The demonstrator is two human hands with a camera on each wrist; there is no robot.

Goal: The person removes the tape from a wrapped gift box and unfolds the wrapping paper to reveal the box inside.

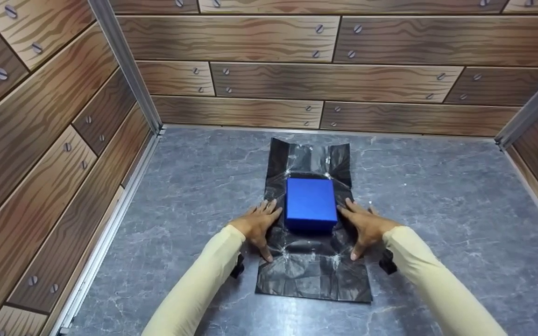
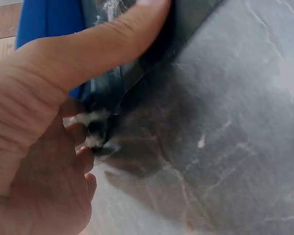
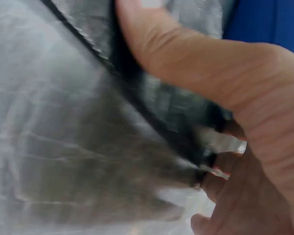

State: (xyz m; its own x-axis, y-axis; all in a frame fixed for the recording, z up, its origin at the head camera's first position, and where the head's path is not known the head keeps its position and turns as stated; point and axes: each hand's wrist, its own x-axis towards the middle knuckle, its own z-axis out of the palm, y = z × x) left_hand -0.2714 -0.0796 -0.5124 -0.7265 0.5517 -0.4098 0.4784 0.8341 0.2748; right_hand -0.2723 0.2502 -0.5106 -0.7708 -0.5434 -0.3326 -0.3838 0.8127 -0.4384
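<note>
A blue rectangular box [image 1: 311, 199] sits on a creased, shiny black sheet [image 1: 313, 277] on the grey floor. My left hand [image 1: 258, 225] touches the sheet's left edge with spread fingers, their tips near the box's left side. On the opposite edge, my right hand [image 1: 366, 226] mirrors it, fingertips close to the box's right side. Both thumbs point back toward me over the sheet. In the left wrist view the thumb [image 2: 103, 49] reaches across the black material; the right thumb [image 3: 186, 58] does likewise in the right wrist view. The fingertips are partly hidden there.
Wood-plank-patterned walls enclose the grey marbled surface [image 1: 194, 186] at the back [image 1: 250, 39], left [image 1: 59, 172] and right. Metal rails [image 1: 126, 60] run along the corners. A small black device [image 1: 388, 262] is attached at the right wrist.
</note>
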